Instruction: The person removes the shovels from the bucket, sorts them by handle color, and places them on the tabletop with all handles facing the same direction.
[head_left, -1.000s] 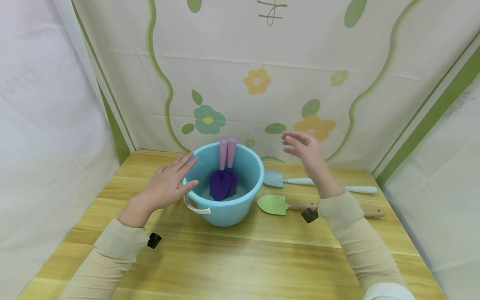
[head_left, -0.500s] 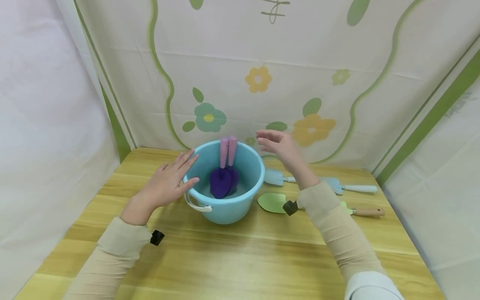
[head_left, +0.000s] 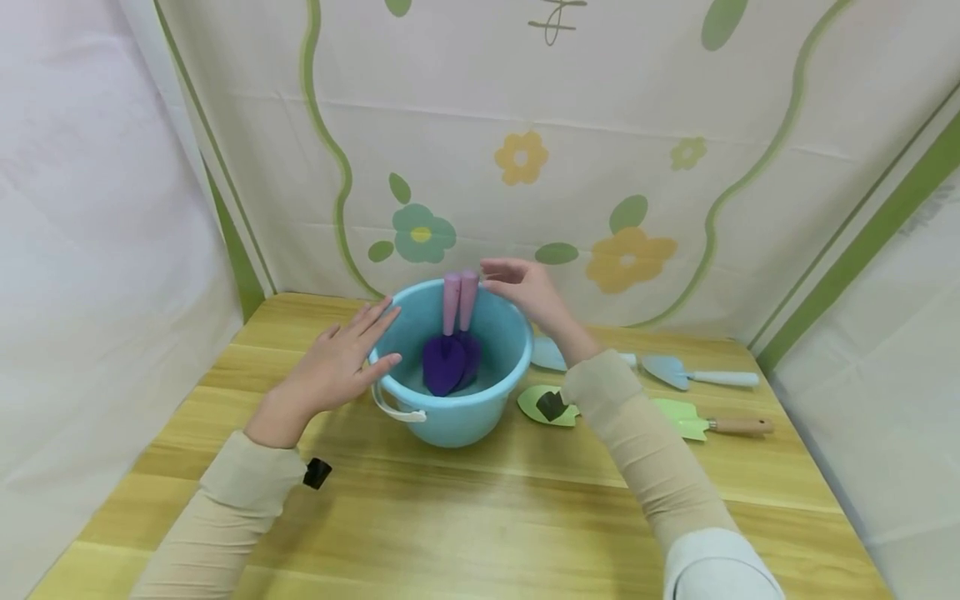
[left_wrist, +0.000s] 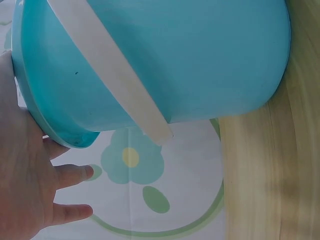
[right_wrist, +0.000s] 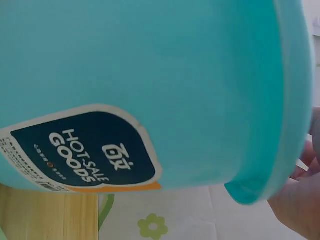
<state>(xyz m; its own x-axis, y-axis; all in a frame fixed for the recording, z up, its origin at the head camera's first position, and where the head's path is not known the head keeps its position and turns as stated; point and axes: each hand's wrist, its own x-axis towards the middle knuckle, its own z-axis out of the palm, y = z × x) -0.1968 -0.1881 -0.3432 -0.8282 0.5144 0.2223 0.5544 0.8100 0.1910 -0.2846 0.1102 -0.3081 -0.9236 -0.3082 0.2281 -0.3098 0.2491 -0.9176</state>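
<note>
A light blue bucket (head_left: 461, 427) stands upright on the table, its white handle (head_left: 401, 414) hanging at the left front. Inside it, two trowels with purple blades (head_left: 442, 367) lean side by side, pink grips (head_left: 468, 302) upward against the back rim. My left hand (head_left: 333, 367) rests on the left rim with fingers spread; in the left wrist view the hand (left_wrist: 22, 175) lies along the rim's edge. Just right of the pink grips, my right hand (head_left: 531, 292) hovers at the back right rim, fingers loosely bent, holding nothing. The right wrist view shows that hand (right_wrist: 300, 197) partly behind the rim.
Right of the bucket lie two light blue trowels (head_left: 667, 371) towards the back and two green trowels (head_left: 681, 415) with wooden grips nearer the front. My right forearm covers parts of them. A flowered cloth (head_left: 450, 150) hangs behind the wooden table (head_left: 465, 525).
My right hand has moved left from above the trowels on the right to the pink grips at the bucket's back rim. The left hand has stayed on the rim.
</note>
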